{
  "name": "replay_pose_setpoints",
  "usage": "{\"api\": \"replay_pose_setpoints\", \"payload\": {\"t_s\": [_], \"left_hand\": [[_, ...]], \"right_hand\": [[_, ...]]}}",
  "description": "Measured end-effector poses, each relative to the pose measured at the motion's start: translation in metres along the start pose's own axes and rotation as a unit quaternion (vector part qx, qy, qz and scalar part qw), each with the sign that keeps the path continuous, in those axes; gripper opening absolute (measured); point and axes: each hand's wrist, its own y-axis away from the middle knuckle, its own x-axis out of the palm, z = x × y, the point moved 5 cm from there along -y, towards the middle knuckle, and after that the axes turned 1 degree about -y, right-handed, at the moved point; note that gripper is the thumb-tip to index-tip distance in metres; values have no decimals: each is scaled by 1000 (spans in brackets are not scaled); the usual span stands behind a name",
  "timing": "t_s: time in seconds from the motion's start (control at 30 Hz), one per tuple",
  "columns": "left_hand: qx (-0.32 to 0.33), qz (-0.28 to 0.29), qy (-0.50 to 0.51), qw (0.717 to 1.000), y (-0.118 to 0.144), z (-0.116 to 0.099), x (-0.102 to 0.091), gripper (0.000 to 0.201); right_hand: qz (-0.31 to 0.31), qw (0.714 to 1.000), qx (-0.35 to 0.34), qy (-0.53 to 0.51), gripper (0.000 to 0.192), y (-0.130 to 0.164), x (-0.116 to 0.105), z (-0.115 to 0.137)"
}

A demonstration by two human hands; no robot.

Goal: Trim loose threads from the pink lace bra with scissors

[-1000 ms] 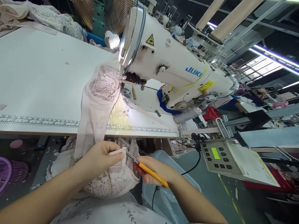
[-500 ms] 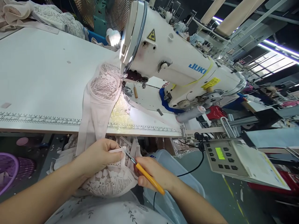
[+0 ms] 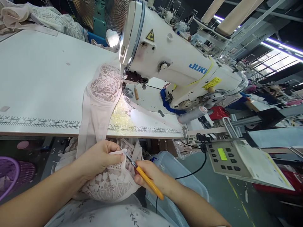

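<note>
Head view: two hands, left hand (image 3: 100,159) pinching one lace garment (image 3: 113,183), right hand (image 3: 151,176) gripping one snips (image 3: 144,177).

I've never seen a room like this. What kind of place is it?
Most likely a clothing factory's sewing floor. A big industrial sewing machine sits on a long white table, lace garments lie under it, and more workstations stretch behind.

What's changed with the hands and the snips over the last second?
The right hand has slid the orange snips slightly left, toward the white tab pinched by the left hand. Both grips stayed as before, and the lace garment still lies under the sewing machine.
</note>
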Motion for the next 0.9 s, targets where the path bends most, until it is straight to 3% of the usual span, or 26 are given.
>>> {"api": "replay_pose_setpoints", "payload": {"t_s": [0.3, 0.53, 0.63, 0.83, 0.9], "left_hand": [[2, -14, -29, 999, 0, 1, -5, 24], [73, -63, -134, 986, 13, -5, -15, 28], [120, -95, -165, 974, 21, -11, -21, 26], [151, -158, -118, 969, 31, -8, -39, 16], [146, -162, -98, 971, 35, -4, -45, 16]], "right_hand": [[-30, 1000, 4, 8, 49, -2, 2, -8], [-85, 995, -17, 56, 49, 4, -29, 6], [-129, 987, -60, 81, 43, 10, -37, 17], [-156, 966, -153, 137, 2, 12, -12, 29], [-169, 957, -185, 149, 13, 7, -3, 32]]}}
